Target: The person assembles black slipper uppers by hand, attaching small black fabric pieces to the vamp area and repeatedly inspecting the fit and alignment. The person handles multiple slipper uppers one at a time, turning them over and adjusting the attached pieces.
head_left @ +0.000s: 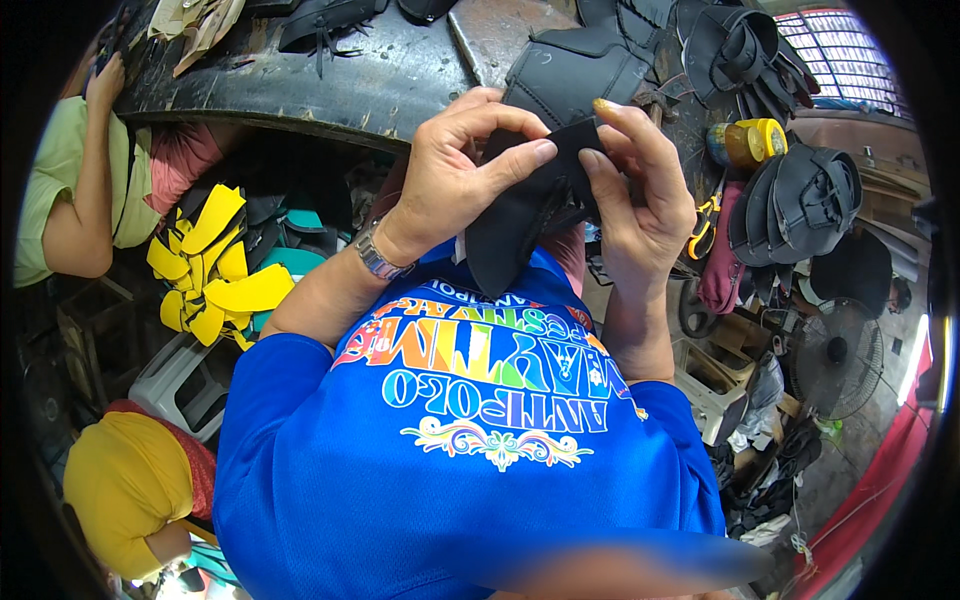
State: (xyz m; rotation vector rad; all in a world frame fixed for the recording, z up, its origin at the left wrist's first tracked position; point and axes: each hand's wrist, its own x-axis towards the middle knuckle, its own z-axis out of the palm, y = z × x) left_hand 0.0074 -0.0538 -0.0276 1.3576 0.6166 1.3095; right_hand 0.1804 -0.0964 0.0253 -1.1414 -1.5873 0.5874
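Both my hands hold one black shoe-upper piece (510, 235) in front of my chest, above my blue printed shirt. My left hand (455, 165), with a metal watch on its wrist, pinches the piece's upper edge between thumb and forefinger. My right hand (635, 180) grips the piece's right side, fingers curled over it. The piece hangs down between the hands, folded along its length.
A dark worn workbench (330, 85) runs across the top, with black upper pieces (585, 60) on it. Stacked black uppers (800, 195), a yellow-lidded jar (745, 140), and scissors (703, 225) sit right. Yellow soles (215, 265) lie left. Two other persons sit at left. A fan (838, 355) stands lower right.
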